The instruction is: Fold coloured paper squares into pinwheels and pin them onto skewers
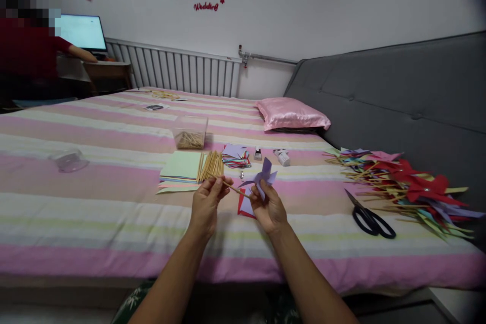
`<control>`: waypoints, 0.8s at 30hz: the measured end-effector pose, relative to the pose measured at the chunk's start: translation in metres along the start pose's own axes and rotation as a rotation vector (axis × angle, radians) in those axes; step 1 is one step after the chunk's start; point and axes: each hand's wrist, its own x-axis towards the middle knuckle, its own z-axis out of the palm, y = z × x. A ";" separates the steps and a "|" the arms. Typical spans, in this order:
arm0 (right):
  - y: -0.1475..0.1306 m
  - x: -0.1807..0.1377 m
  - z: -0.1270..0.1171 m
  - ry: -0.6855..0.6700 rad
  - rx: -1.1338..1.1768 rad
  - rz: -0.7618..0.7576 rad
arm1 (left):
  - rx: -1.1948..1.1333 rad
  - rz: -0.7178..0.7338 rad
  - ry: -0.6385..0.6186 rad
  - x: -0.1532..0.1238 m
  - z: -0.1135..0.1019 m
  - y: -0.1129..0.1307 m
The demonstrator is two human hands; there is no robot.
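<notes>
Gripping one stick [237,190] is the left hand [206,203]; pinching one purple pinwheel [265,174], the right hand [270,208].

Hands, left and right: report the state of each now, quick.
Left hand: closed, holding a thin stick.
Right hand: closed, holding a purple paper pinwheel.

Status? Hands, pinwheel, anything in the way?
Left hand gripping stick. Right hand holding purple pinwheel near stick's end. Nothing visibly blocking; scissors lie off to the right.

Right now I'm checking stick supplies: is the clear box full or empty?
Partly filled: sticks lie in the lower part of the clear box, with bare sides showing above them.
</notes>
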 end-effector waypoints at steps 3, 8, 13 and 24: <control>0.001 -0.003 0.002 -0.016 -0.071 0.024 | 0.044 0.115 -0.006 0.003 -0.007 0.011; 0.001 -0.006 0.000 -0.136 -0.210 -0.038 | 0.435 0.208 -0.069 0.007 -0.026 0.030; 0.004 -0.011 -0.002 -0.325 -0.496 -0.043 | 0.734 0.243 -0.322 0.009 -0.035 0.031; 0.003 -0.014 -0.003 -0.516 -0.880 -0.545 | 0.864 0.234 -0.594 0.008 -0.039 0.044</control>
